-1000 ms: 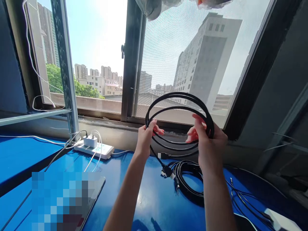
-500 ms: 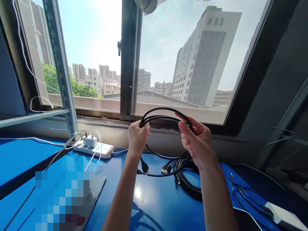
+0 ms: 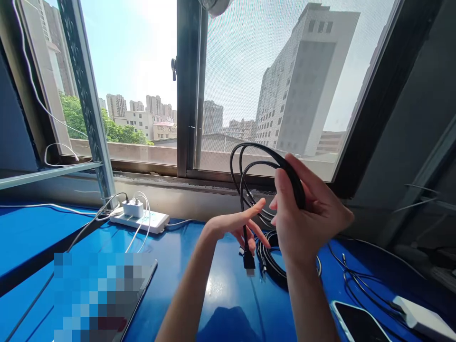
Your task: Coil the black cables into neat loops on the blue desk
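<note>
My right hand (image 3: 306,223) is closed around a looped black HDMI cable (image 3: 294,183), pinching the bundle between thumb and fingers. Its loops arch out to the left in front of the window. One end hangs straight down, with its plug (image 3: 249,260) pointing at the table. My left hand (image 3: 237,224) is open beside that hanging end, fingers spread; whether they touch the cable I cannot tell. Behind both hands, another coil of black cable (image 3: 274,273) lies on the blue table (image 3: 228,304).
A white power strip (image 3: 158,223) with a plugged-in charger (image 3: 133,208) sits at the back left. A dark flat device (image 3: 142,287), partly pixelated, lies at front left. To the right are a phone (image 3: 361,323), a white box (image 3: 425,316) and thin black cables (image 3: 359,287).
My left hand has let go of the loops, opened and moved lower right. The right hand has gathered the bundle, and the plug end now hangs down. The phone shows more fully.
</note>
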Tool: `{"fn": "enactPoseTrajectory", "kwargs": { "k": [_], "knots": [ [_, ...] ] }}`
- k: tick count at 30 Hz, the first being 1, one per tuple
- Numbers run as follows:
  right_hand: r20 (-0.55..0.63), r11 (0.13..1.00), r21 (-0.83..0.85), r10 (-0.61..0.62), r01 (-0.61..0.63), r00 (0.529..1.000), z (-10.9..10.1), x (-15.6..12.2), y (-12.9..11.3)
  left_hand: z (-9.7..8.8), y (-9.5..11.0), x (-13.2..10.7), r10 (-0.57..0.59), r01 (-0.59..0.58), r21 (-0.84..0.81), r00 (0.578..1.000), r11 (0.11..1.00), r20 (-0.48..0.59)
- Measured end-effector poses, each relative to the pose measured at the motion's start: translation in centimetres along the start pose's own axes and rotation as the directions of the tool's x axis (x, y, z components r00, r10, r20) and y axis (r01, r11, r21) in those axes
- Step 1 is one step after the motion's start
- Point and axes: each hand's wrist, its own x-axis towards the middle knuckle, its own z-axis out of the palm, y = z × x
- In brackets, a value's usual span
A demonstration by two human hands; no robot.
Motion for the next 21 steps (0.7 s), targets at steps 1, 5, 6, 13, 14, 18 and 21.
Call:
{"fn": "enactPoseTrajectory", "kwargs": {
  "k": [1,5,6,13,14,18,21],
  "knots": [
    [0.034,1.0,-0.003,-0.027,0.027,0.999,0.0,-0.2,0.0,0.2,-0.1,0.4,0.06,-0.059,-0.072,0.998,0.996,0.007],
    [0.064,0.996,0.029,-0.091,0.089,0.994,-0.2,-0.4,0.1,0.2,-0.9,1.7,0.19,-0.208,-0.243,0.977,0.947,-0.096],
    [0.031,0.995,0.052,-0.087,0.085,0.996,-0.2,-0.2,0.2,0.1,-1.0,1.8,0.197,-0.225,-0.259,0.972,0.939,-0.129],
    [-0.154,0.956,0.262,0.179,-0.134,0.972,0.9,1.6,4.1,0.0,-0.8,2.4,0.237,-0.428,-0.28,0.818,0.859,-0.524],
    [-0.145,0.938,0.303,0.222,-0.17,0.964,1.2,1.7,4.9,0.0,-0.8,2.5,0.224,-0.462,-0.295,0.779,0.836,-0.585],
    [-0.114,0.9,0.356,0.309,-0.251,0.944,1.9,1.6,7.2,0.0,-0.7,2.7,0.238,-0.604,-0.332,0.671,0.725,-0.702],
    [-0.134,0.934,0.266,0.283,-0.24,0.95,2.0,1.6,7.9,-0.4,-0.5,2.5,0.321,-0.666,-0.195,0.57,0.72,-0.756]
  ]
}}
